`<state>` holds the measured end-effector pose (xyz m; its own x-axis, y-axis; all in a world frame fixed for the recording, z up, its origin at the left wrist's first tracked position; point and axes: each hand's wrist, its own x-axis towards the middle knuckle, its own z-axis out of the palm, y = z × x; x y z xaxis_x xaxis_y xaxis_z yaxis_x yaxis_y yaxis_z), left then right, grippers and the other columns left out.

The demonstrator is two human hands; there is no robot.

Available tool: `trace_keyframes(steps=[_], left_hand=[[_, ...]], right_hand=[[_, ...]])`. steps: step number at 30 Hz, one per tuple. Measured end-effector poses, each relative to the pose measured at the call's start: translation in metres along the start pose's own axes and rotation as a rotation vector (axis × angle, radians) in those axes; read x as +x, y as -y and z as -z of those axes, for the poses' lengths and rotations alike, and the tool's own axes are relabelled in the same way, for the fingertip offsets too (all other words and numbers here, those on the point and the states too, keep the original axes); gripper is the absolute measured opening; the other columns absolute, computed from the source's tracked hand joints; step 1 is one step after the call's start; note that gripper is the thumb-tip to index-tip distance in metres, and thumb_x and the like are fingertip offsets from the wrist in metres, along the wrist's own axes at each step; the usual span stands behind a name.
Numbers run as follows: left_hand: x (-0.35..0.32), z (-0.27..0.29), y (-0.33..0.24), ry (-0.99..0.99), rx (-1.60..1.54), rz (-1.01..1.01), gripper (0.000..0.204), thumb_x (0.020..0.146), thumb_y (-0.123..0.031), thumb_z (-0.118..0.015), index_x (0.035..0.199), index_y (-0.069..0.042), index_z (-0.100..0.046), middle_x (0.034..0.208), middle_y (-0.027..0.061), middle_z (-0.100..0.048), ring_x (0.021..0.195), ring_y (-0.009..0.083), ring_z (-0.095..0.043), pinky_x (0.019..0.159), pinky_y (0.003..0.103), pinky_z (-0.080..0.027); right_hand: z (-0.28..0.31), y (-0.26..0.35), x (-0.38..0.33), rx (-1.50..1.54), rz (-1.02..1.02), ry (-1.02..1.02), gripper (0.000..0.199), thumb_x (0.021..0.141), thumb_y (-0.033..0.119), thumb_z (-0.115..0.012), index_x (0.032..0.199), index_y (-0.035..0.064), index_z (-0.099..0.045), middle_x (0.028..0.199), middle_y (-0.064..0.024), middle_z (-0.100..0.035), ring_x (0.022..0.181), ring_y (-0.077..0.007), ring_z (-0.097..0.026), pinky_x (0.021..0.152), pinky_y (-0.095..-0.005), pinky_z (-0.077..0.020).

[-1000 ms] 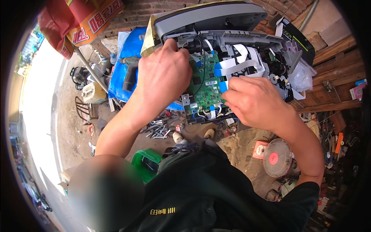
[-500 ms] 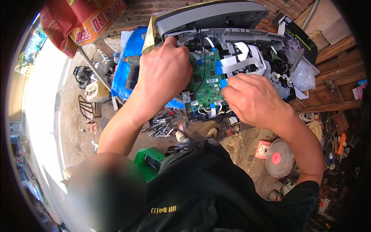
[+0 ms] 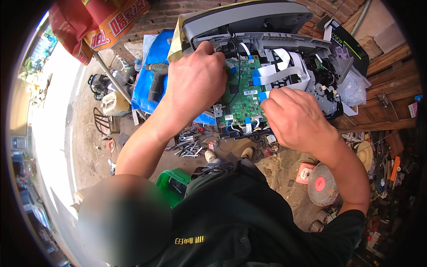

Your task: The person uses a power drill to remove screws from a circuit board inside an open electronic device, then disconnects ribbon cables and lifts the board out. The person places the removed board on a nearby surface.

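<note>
A green circuit board [image 3: 244,100] lies in an opened grey machine that looks like a printer, its grey lid [image 3: 249,20] at the back. My left hand [image 3: 198,78] is curled closed at the board's left edge, its fingertips hidden behind the knuckles. At the right edge, my right hand [image 3: 296,115] pinches a white ribbon cable with a blue end [image 3: 262,95] close to the board. Another white ribbon cable [image 3: 280,76] loops from the board just above that hand. A thin black wire crosses the board, and small connectors with wires line its near edge.
A power drill [image 3: 156,84] rests on a blue sheet [image 3: 141,95] to the left. Wrenches and other tools [image 3: 191,144] lie on the ground by my feet, near a green bin [image 3: 171,184]. A fan [image 3: 322,184] stands at right, and bubble wrap [image 3: 353,91] beside the machine.
The whole view has shifted slightly, so the machine and both hands appear a little further right. Both hands keep nearly the same places at the board's edges.
</note>
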<state>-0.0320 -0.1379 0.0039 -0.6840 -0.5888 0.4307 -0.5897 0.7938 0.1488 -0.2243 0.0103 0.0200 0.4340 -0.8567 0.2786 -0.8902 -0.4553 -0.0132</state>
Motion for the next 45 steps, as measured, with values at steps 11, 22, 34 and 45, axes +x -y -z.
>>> trace_keyframes(steps=[11, 22, 34, 45], left_hand=[[0.0, -0.001, 0.002, 0.051, -0.018, 0.056, 0.013, 0.089, -0.018, -0.068, 0.089, -0.005, -0.069, 0.094, 0.0122, -0.064, 0.081, 0.037, -0.069, 0.071, 0.048, -0.056], [-0.008, 0.003, 0.002, 0.056, -0.044, 0.055, 0.01, 0.089, -0.015, -0.07, 0.094, -0.005, -0.069, 0.094, 0.0119, -0.063, 0.082, 0.0355, -0.069, 0.07, 0.045, -0.056], [-0.086, 0.035, -0.046, 0.177, -0.32, -0.165, 0.047, 0.079, -0.014, -0.082, 0.12, 0.0, -0.065, 0.116, 0.0126, -0.065, 0.088, 0.0283, -0.07, 0.071, 0.036, -0.059], [-0.106, 0.01, -0.049, -0.072, -0.523, -0.177, 0.045, 0.078, -0.007, -0.083, 0.119, -0.001, -0.065, 0.1, 0.0102, -0.065, 0.073, 0.0242, -0.066, 0.062, 0.035, -0.055]], right_hand=[[-0.003, 0.002, 0.0, 0.022, -0.042, -0.032, 0.008, 0.079, 0.006, -0.061, 0.079, 0.0047, -0.053, 0.081, -0.0097, -0.053, 0.08, -0.0278, -0.061, 0.068, -0.04, -0.0505], [-0.003, 0.002, -0.002, 0.067, -0.07, -0.033, 0.01, 0.078, 0.006, -0.063, 0.081, 0.004, -0.053, 0.082, -0.0101, -0.053, 0.08, -0.0288, -0.061, 0.068, -0.041, -0.0508], [-0.01, 0.003, -0.005, 0.086, -0.114, -0.093, 0.012, 0.079, 0.006, -0.065, 0.083, 0.0044, -0.053, 0.08, -0.0089, -0.052, 0.076, -0.0274, -0.06, 0.064, -0.0388, -0.0512], [-0.019, 0.011, -0.01, 0.122, -0.203, -0.164, 0.011, 0.081, 0.005, -0.066, 0.087, 0.0037, -0.057, 0.082, -0.009, -0.054, 0.073, -0.0276, -0.06, 0.062, -0.0391, -0.0505]])
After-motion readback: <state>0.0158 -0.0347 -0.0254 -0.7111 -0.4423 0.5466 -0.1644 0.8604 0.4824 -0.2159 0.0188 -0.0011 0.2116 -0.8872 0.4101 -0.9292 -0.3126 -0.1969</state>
